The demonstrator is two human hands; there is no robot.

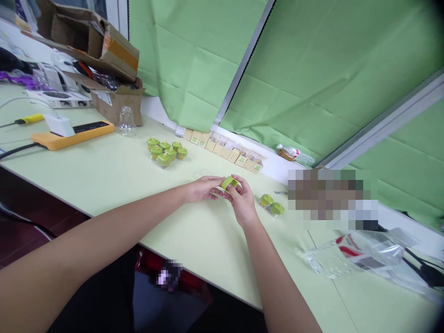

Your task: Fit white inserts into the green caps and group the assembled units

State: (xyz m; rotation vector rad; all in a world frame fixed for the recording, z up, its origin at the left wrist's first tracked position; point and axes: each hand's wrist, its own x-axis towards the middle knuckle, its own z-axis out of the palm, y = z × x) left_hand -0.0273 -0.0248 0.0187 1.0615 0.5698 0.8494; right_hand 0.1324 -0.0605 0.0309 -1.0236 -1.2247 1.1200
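Note:
A small green lid [227, 185], hollow side showing, is held above the table between both hands. My right hand [244, 203] is closed around its right side, with fingers at the rim. My left hand [203, 188] pinches its left edge with the fingertips; the lower fingers are loosely bent. A thin clear piece [204, 174] lies on the table just behind my left hand. To the right of my right hand stand two small clear containers with green lids [272, 204]. Several more like them, green-lidded containers [166, 151], are grouped to the left, farther back.
A row of small cardboard boxes [225, 149] lines the wall. At the left are a yellow power strip [74, 134], a clear bottle-shaped piece [126, 121] and cardboard boxes [116, 104]. A drink bottle [294, 155] lies by the wall; a plastic bag [360, 252] lies on the right.

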